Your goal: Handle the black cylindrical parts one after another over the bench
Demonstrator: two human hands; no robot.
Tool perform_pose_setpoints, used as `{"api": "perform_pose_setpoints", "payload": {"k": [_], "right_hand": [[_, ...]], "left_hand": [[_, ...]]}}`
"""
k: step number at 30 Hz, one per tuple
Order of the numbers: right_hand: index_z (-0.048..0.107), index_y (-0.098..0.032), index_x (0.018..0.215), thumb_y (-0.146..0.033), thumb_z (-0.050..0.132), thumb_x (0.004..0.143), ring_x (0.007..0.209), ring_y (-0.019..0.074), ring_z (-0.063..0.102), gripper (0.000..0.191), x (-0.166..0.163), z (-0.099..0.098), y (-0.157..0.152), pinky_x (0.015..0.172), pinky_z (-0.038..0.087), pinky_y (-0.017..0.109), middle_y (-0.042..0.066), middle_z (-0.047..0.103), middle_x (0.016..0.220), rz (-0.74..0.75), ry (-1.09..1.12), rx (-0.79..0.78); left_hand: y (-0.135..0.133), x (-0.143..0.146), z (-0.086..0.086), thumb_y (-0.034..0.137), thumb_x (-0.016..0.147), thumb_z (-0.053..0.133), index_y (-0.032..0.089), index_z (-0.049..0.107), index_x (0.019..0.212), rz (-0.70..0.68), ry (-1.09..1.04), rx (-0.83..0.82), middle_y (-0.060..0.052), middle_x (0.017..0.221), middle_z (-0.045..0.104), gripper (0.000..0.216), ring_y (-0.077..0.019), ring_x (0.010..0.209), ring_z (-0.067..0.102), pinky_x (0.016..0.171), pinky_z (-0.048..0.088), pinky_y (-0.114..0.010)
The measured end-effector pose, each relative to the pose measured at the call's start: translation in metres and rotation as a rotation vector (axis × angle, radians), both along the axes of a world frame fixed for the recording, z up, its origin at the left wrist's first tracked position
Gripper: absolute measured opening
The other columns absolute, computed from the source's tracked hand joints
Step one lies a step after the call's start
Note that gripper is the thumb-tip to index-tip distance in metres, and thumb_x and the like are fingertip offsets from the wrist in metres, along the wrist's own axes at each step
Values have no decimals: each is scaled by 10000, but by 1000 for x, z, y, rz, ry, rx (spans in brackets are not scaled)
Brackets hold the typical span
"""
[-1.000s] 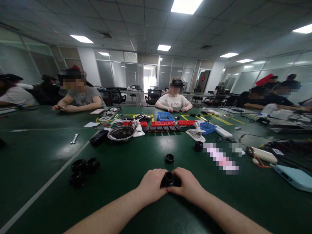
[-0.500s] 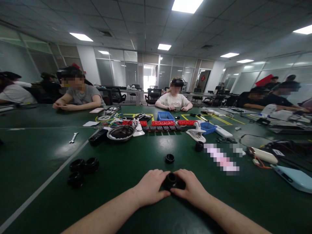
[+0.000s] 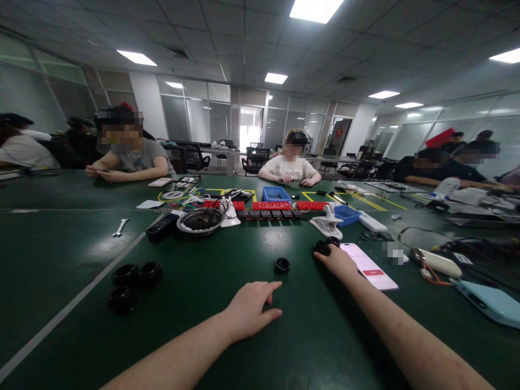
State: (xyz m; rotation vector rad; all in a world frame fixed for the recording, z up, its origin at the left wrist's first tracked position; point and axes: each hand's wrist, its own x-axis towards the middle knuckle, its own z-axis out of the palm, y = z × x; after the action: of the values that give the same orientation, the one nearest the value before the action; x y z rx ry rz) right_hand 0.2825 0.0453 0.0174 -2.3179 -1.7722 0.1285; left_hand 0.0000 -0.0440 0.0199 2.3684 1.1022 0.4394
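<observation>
Though outstretched, right hand (image 3: 339, 261) on fitting (image 3: 320, 248).

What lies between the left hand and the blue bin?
Ahead of the left hand: a small black ring, then black and red switch rows; head view.

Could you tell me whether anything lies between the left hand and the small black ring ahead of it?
Nothing visible: only bare green table lies between the left hand and the black ring. The right hand is aside, at another black part.
</observation>
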Motion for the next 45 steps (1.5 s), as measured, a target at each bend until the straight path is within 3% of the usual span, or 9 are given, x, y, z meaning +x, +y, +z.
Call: {"api": "perform_pose_setpoints", "payload": {"k": [6,12,16,21,25,31,36,40,45], "right_hand": [[581,-175,824,-605,501,745,801,289,618,444,1,-5,0,577,436,321,114,647,839,-45,1,5],[594,-185,840,-437,481,852,785,206,609,277,4,-7,-1,621,449,296,50,640,816,36,-25,-41],[581,-144,921,-405,463,891,749,152,590,288,-5,-6,11,682,475,330,28,618,852,35,-34,-40],[617,-188,889,-406,397,890,811,219,610,309,6,12,16,664,458,319,72,647,856,33,-73,74],[522,-158,1132,-395,440,866,1061,312,504,366,30,27,31,842,397,411,151,565,1119,33,-141,165],[548,-164,1070,-331,509,884,915,189,575,253,54,24,50,803,465,395,59,579,1076,237,-82,4],[532,-175,1128,-258,620,784,949,217,589,365,61,21,39,821,467,340,79,616,1069,334,-62,-26],[451,-170,1241,-364,599,776,1079,269,523,526,56,26,40,883,432,343,113,552,1199,371,-74,17],[482,-181,1193,-365,553,842,1096,254,487,402,32,33,60,922,385,437,102,506,1228,431,-130,10]], "left_hand": [[0,-3,-4,292,785,610,243,394,1289,13,-26,-22,10,883,577,550,-179,825,529,776,419,-299],[4,1,-1,300,792,602,232,480,1220,-2,5,4,10,816,580,450,-186,790,535,730,425,-309],[3,-1,0,308,800,593,239,508,1190,-14,8,11,7,838,583,405,-184,800,534,731,424,-305],[3,-3,-1,302,799,601,246,507,1188,-31,7,34,-4,872,587,404,-190,822,535,743,425,-308],[4,-1,0,297,808,589,252,539,1152,-45,31,58,1,838,584,350,-189,803,541,725,426,-311],[4,-2,-2,299,802,601,240,558,1132,-47,25,49,-3,861,593,338,-190,831,547,741,428,-307],[4,-2,-4,296,797,610,232,576,1106,-57,23,79,0,832,592,317,-191,831,550,741,420,-308],[5,-1,-3,311,810,591,248,569,1115,-46,28,54,5,835,590,312,-186,817,549,718,422,-300],[4,-1,0,305,817,576,255,559,1127,-37,43,27,1,868,588,315,-186,838,542,738,417,-297]]}}
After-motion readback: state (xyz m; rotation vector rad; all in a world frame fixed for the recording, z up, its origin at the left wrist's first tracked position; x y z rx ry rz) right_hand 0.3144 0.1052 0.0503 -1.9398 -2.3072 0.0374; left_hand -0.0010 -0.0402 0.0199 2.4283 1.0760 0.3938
